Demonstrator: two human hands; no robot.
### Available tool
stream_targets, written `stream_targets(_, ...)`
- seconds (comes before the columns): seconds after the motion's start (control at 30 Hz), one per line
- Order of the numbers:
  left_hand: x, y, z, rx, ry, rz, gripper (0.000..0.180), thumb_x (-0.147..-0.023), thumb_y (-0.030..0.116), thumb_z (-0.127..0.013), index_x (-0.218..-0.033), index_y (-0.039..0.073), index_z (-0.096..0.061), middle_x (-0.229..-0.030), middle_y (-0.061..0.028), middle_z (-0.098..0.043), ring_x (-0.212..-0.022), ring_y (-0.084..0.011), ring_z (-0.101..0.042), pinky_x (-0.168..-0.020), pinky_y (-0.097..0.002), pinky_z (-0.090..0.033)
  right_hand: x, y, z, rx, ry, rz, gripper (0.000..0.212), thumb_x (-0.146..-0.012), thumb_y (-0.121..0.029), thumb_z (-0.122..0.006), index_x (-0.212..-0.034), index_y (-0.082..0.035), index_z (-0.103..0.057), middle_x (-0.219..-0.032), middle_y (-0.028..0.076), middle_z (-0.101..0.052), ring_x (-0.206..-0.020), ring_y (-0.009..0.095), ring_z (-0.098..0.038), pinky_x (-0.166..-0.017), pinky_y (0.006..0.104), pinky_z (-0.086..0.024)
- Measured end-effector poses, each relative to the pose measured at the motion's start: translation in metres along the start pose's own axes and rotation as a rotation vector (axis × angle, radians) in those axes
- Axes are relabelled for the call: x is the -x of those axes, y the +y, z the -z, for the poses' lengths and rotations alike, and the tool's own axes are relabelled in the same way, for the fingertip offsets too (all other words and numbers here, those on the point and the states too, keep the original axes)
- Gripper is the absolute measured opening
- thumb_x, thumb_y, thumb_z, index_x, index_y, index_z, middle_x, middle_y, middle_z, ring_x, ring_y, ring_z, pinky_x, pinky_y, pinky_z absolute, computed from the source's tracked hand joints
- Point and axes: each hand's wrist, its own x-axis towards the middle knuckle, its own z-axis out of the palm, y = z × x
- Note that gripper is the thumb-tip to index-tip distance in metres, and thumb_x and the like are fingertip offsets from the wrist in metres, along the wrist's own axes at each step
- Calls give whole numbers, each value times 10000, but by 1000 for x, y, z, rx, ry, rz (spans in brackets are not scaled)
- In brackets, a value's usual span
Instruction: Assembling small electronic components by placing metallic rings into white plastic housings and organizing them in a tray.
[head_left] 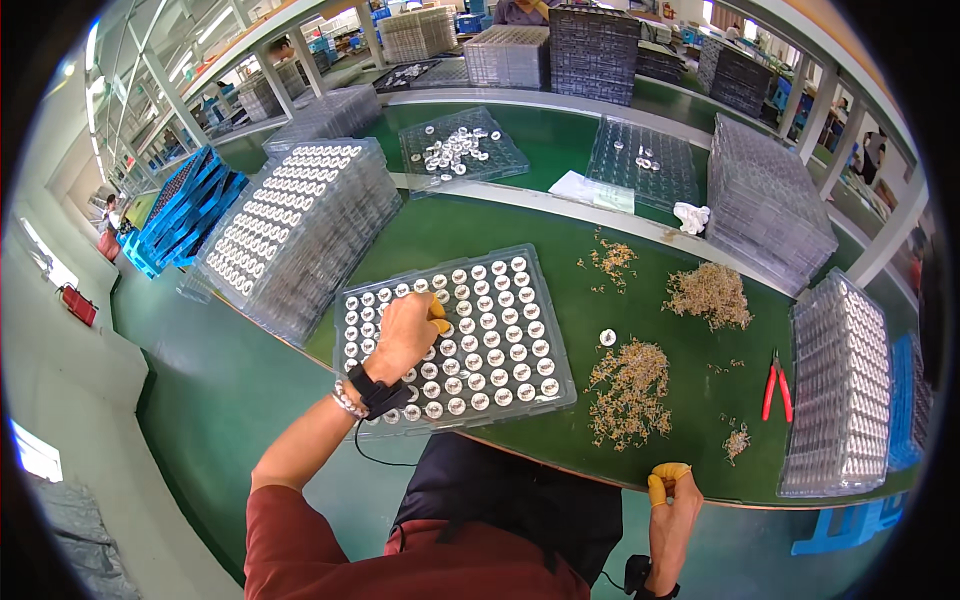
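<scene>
While left hand hovers over tray, white discs bear dark print.

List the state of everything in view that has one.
Left hand: over the front tray, fingers bent; grip unclear
Right hand: at the table edge, fingers curled; grip unclear
Front tray: mostly filled with white discs
Far left tray: discs scattered loosely
Far right tray: a few loose discs
Red-handled pliers: lying down, handles apart
Tissue: crumpled
Largest parts pile: loose, spread out
</scene>
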Motion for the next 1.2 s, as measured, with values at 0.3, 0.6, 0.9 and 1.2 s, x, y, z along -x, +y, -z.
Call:
stream_targets(0.3, -32, -12, -2, -80, 96, 8, 117, -741, 46, -682, -849, 2, -671, -795, -221, -664, -789, -381, -656, -709, -451, -514, 5, 10, -2, -90, 52, -78, 108, -801, 57, -624, -865, -17, -581, -746, 25, -579, -655, 85, -529, -606, 234, -442)
stream_targets(0.6, -28, -10, 4, -34, 131, -34, 159, -696, 34, -747, -808, -12, -643, -765, -192, -668, -737, -363, -659, -670, -413, -519, 11, 20, -8, -261, 78, -68, 123, -819, 66, -596, -900, -20, -563, -810, 22, -588, -702, 83, -569, -646, 213, -473)
stream_targets(0.9, 78, 74, 12, 875, -274, 247, 137, -807, -31, -694, -921, -21, -618, -761, -65, -646, -575, -93, -592, -480, -237, -488, 13, -30, -35, -761, -86, -180, 97, -866, 26, -596, -946, -12, -557, -888, 82, -612, -738, 140, -612, -638, 251, -512)
stream_targets(1.2, 151, 125, -36, 1418, -557, 285, 190, -852, -50, -653, -1032, -33, -596, -946, -91, -661, -788, -147, -653, -560, -250, -551, 16, -39, -67, -682, -244, -20, 135, -833, 69, -626, -939, 7, -568, -910, 53, -606, -806, 110, -593, -729, 228, -488)
